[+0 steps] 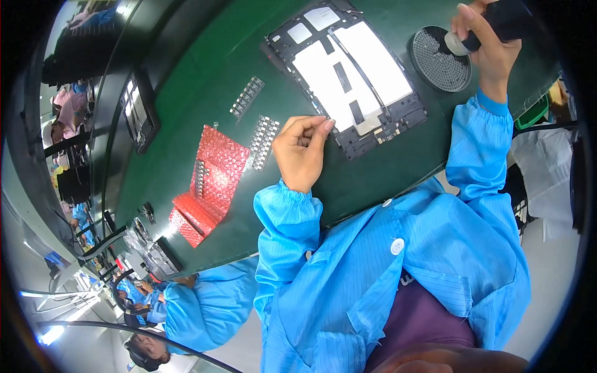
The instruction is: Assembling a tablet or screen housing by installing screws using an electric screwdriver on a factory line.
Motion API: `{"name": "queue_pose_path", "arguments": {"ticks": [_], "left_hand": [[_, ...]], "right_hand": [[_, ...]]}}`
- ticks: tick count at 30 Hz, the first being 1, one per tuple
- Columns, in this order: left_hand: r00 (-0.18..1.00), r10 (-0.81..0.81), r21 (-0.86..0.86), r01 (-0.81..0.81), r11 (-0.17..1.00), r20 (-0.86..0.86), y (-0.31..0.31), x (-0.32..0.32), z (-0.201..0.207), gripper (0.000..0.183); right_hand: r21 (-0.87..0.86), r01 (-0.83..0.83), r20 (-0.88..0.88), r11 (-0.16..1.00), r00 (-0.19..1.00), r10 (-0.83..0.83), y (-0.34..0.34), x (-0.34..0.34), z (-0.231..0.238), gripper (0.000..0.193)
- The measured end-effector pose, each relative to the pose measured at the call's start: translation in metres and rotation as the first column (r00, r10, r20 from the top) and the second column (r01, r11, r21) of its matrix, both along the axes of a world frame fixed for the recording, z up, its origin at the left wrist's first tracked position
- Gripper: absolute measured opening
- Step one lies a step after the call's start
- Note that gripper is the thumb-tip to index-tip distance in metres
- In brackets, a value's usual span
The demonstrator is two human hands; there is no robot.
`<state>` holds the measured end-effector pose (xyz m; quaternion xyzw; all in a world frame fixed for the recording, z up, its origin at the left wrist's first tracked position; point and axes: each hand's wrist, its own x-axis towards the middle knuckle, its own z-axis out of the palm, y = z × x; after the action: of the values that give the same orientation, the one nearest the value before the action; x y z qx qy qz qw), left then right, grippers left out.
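Observation:
An opened tablet-like device (pixel 348 74) lies on the green table, its black frame and white battery panels exposed. My left hand (pixel 300 152) is at the device's near left edge, thumb and forefinger pinched together. Whatever is between those fingertips is too small to make out. Up at the right, my right hand (pixel 491 53) is closed around a black handheld tool (pixel 509 23) with a pale rounded end, its exact kind unclear. That end sits over the rim of a round grey dish (pixel 440 65) with a grid of small holes.
Left of my left hand lie strips of small metallic parts (pixel 265 143) and another strip (pixel 247 98). Red bubble wrap (pixel 214 183) holds more parts. A second device (pixel 138 113) is at the far left. A co-worker in a blue smock (pixel 211 304) sits at the lower left.

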<state>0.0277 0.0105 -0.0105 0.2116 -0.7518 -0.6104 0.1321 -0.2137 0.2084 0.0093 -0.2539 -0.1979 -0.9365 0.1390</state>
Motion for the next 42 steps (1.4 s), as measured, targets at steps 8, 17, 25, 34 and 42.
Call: {"name": "queue_pose_path", "arguments": {"ticks": [8,17,25,34,42], "left_hand": [[0.995,0.09,-0.152,-0.082,0.985,0.046,0.014,0.001,0.004,0.015],[0.968,-0.251,-0.691,0.164,0.704,-0.027,0.026,0.025,0.007,0.058],[0.975,-0.223,-0.778,0.144,0.611,0.006,0.043,0.001,-0.003,0.068],[0.982,-0.187,-0.758,0.099,0.645,-0.031,0.042,-0.004,-0.011,0.06],[0.982,-0.188,-0.743,0.103,0.662,-0.031,0.042,-0.004,-0.012,0.061]], "right_hand": [[0.625,0.78,-0.725,0.03,0.594,-0.348,0.017,0.041,0.047,0.022],[0.551,0.801,-0.797,0.236,0.589,-0.138,-0.021,0.08,0.057,0.036],[0.655,0.737,-0.747,0.168,0.665,-0.001,-0.086,0.099,0.053,0.038],[0.685,0.725,-0.728,0.067,0.682,0.07,-0.098,0.094,0.042,0.034],[0.906,0.413,-0.421,0.088,0.9,0.112,-0.097,0.103,0.056,0.037]]}}
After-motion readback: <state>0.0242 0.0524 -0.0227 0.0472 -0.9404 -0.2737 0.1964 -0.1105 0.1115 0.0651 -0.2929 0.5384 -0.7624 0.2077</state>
